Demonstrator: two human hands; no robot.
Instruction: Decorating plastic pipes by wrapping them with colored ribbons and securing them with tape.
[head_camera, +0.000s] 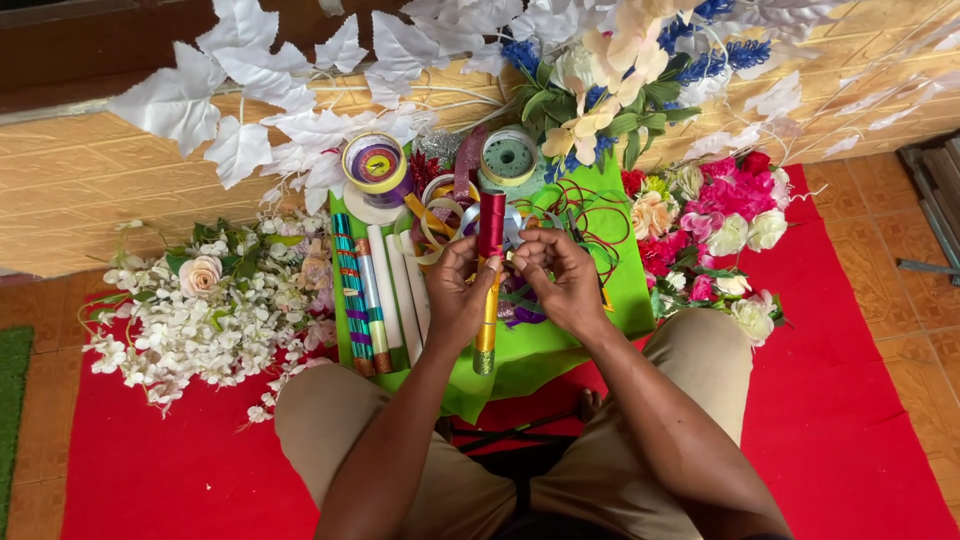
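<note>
I sit cross-legged on a red mat (150, 460) in front of a green cloth (620, 270). My left hand (458, 295) grips a long stick (489, 290) wrapped red at the top and gold lower down, held upright over the cloth. My right hand (560, 275) pinches at the stick's red part near the left hand's thumb, with thin ribbon loops around the fingers. Several finished wrapped sticks (352, 300), some striped teal and some plain white, lie side by side on the cloth to the left of my hands.
Ribbon spools (376, 163) and a green tape roll (509, 157) sit at the cloth's far edge. White artificial flowers (215, 310) lie left, pink and cream ones (725, 225) right, white leaves (260, 110) and a bouquet (610, 80) behind. Tiled floor (900, 250) surrounds the mat.
</note>
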